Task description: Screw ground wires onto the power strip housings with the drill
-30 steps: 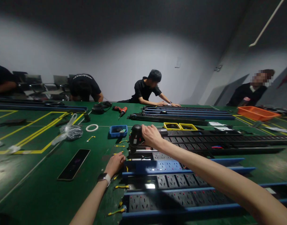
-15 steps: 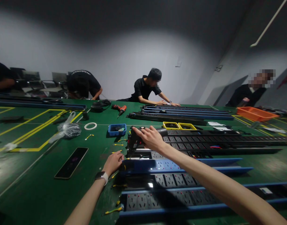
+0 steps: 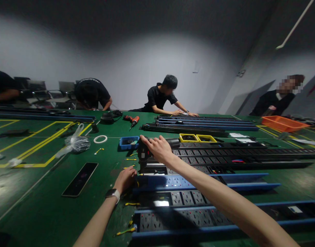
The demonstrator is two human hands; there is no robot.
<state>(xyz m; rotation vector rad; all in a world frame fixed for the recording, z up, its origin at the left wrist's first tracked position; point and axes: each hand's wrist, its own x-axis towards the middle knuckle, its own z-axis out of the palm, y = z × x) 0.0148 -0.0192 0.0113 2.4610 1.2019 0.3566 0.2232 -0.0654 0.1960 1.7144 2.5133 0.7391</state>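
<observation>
Drill (image 3: 144,154), gripped in right hand (image 3: 159,148), points down at power strips' (image 3: 157,181) ends; left hand (image 3: 125,178) just beside, half-curled, hold unclear.

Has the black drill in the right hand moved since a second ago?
Yes. The black drill has shifted slightly left, closer to the blue bin.

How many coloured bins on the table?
4: blue bin left of the power tool in the right hand; left yellow bin and right yellow bin, side by side, to its right; orange bin at far right. More may be hidden.
</observation>
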